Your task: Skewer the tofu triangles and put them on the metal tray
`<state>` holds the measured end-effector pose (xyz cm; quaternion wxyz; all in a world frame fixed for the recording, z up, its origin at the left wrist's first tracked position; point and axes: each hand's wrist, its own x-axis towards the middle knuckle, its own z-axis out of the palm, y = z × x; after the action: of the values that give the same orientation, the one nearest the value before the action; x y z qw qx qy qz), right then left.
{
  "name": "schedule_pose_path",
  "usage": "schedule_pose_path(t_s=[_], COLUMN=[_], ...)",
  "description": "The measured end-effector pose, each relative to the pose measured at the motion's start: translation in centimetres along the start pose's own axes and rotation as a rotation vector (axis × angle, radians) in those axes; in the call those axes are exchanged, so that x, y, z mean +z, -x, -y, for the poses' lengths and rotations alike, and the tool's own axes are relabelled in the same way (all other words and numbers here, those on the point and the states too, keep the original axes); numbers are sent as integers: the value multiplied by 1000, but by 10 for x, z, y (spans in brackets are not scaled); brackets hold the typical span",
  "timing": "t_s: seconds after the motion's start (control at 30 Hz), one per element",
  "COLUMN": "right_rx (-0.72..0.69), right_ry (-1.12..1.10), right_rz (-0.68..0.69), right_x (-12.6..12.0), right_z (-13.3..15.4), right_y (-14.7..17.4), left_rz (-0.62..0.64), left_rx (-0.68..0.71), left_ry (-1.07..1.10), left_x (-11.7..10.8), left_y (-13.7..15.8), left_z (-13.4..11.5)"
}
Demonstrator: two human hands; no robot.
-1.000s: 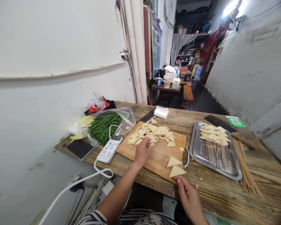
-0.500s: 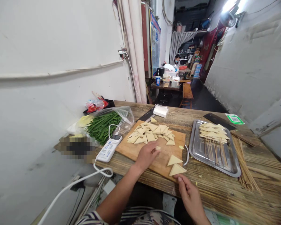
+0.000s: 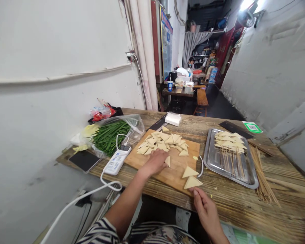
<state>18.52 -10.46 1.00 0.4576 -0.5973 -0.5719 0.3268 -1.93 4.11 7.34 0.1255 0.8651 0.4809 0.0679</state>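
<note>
My right hand (image 3: 205,207) pinches the lower end of a skewer, mostly hidden, at the cutting board's front right corner. Two pale triangular tofu slices (image 3: 192,182) sit in line above its fingertips. My left hand (image 3: 155,162) bends over the board at the near edge of a heap of tofu triangles (image 3: 165,139). Between its thumb and fingers shows a single tofu triangle (image 3: 168,161); the fingertips are partly hidden. Beneath lies the wooden cutting board (image 3: 138,162).
Right of the board stands a metal tray (image 3: 213,161) with skewered tofu triangles (image 3: 230,140); loose bamboo skewers (image 3: 263,181) lie beside it. To the left are bagged green chives (image 3: 110,135), a white power strip (image 3: 117,161) and a dark phone (image 3: 84,160). Behind sits a white box (image 3: 173,118).
My left hand has moved left and away from me, to the edge of the heap, and more of the triangle by its thumb shows. My right hand stays in place with the skewer.
</note>
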Motion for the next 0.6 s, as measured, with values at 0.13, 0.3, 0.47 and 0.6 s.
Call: schedule_pose_path(t_s=[0.13,0.3,0.47,0.6], right_rx=[-12,-67,-77,-60], right_ry=[6,24,63,84], right_rz=[21,77,153,188], right_x=[-1,0,1,1], right_z=[4,9,11,11], right_y=[2,4,3,1], left_rz=[-220,-81,-51,36], left_rx=[-82,-251,-420,-482], left_ry=[373,1342,1738,1774], left_x=[6,25,34,33], left_y=[3,-5,-13,-16], left_z=[2,-9,-17,-12])
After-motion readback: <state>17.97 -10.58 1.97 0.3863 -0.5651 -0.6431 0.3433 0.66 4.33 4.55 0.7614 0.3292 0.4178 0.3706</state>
